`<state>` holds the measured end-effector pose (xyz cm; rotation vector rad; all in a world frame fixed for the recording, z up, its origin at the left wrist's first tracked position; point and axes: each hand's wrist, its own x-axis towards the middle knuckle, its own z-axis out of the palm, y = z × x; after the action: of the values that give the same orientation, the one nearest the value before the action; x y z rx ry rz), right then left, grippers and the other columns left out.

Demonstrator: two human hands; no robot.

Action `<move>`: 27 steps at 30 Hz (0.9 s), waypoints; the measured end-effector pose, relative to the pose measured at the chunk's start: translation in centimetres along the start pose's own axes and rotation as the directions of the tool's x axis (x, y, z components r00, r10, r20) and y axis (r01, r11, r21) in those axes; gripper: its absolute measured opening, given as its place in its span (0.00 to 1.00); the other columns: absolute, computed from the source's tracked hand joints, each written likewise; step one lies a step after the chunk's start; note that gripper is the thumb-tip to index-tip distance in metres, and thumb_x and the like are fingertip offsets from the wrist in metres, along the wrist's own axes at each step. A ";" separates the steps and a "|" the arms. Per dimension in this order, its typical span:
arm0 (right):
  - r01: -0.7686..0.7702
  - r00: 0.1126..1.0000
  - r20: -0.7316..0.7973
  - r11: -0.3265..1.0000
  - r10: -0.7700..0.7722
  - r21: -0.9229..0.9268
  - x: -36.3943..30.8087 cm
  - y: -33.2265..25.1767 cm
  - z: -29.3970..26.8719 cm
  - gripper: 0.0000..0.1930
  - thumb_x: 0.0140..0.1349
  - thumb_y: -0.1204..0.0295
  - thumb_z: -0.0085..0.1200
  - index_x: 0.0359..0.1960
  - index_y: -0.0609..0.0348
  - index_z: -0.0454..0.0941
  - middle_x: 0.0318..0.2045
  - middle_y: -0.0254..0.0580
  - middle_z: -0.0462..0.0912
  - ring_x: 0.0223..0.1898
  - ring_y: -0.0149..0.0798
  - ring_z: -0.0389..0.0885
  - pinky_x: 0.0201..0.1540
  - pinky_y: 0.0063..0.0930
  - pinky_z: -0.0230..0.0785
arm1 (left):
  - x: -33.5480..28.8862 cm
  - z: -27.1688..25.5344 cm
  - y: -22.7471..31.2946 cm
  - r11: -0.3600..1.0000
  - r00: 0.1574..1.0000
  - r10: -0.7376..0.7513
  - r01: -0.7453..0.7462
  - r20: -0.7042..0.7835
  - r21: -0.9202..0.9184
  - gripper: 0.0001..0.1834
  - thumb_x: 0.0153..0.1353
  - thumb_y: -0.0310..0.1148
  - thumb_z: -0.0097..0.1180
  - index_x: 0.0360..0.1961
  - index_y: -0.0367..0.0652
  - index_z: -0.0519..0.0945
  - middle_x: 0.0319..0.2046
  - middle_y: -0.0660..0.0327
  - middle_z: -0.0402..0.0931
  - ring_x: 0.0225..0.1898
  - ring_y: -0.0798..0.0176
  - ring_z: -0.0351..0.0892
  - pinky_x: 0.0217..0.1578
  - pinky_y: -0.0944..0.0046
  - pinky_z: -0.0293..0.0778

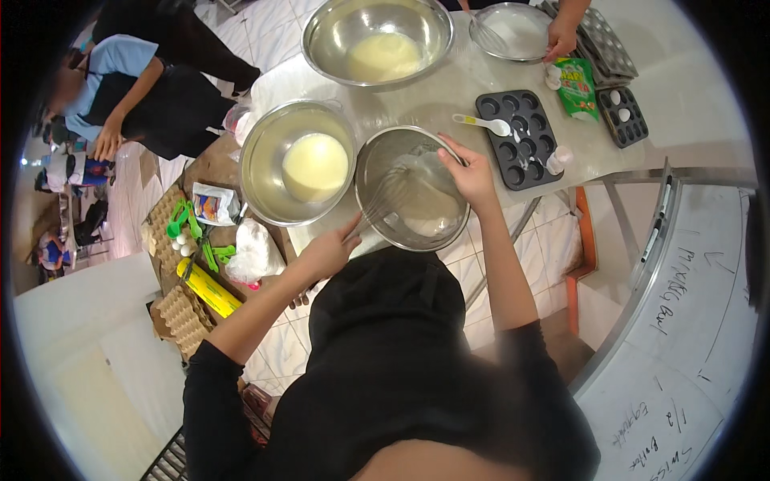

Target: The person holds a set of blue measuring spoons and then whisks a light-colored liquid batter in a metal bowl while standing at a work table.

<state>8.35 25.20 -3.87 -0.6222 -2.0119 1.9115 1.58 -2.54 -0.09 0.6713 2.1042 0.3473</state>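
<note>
In front of me a steel mixing bowl [370, 164] holds a pale, whitish mixture [429, 210]. My left hand [329, 251] is closed round the handle of a wire whisk [391, 192], whose wires reach into the bowl. My right hand [472, 172] grips the bowl's right rim, thumb toward the inside. Just left stands a larger steel bowl [261, 192] with a pale yellow liquid [315, 167] in it. A black muffin tin [513, 168] lies to the right, with a white measuring spoon [499, 127] on its edge.
At the far side stands another big bowl [318, 48] with yellow mixture. A co-worker's hand [564, 36] holds a bowl of white powder [520, 32]. A green packet [577, 90] and a smaller muffin tin [634, 128] lie right. Left are egg trays [180, 321] and a yellow roll [207, 289].
</note>
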 end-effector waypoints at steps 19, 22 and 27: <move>0.037 0.997 -0.072 0.999 -0.037 0.003 -1.1 -0.2 0.6 0.16 0.59 0.74 0.56 0.48 0.66 0.76 0.51 0.52 0.76 0.56 0.39 0.72 0.58 0.27 0.60 | -0.4 -1.9 2.8 0.983 0.968 -0.099 0.131 0.229 -0.127 0.29 0.66 0.46 0.45 0.67 0.66 0.54 0.16 0.61 0.69 0.15 0.68 0.69 0.18 0.63 0.71; 0.037 0.997 -0.072 0.999 -0.038 -0.013 -1.4 0.2 0.5 0.16 0.59 0.74 0.55 0.48 0.67 0.76 0.51 0.52 0.76 0.56 0.39 0.72 0.58 0.26 0.60 | -1.3 -2.8 3.9 0.987 0.945 -0.016 0.068 0.328 -0.146 0.28 0.67 0.45 0.44 0.67 0.66 0.55 0.15 0.61 0.68 0.15 0.69 0.68 0.19 0.63 0.70; 0.085 0.994 -0.067 0.996 -0.088 -0.038 -1.7 0.4 0.8 0.15 0.58 0.74 0.55 0.47 0.67 0.77 0.51 0.53 0.76 0.55 0.41 0.73 0.58 0.27 0.61 | -3.0 -3.3 4.9 0.975 0.880 -0.046 0.141 0.472 -0.169 0.28 0.67 0.44 0.44 0.67 0.66 0.55 0.14 0.62 0.68 0.16 0.70 0.69 0.19 0.66 0.69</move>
<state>9.51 23.69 -4.15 -0.5914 -1.9997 1.7849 1.90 -0.26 6.15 0.4737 1.6083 0.3009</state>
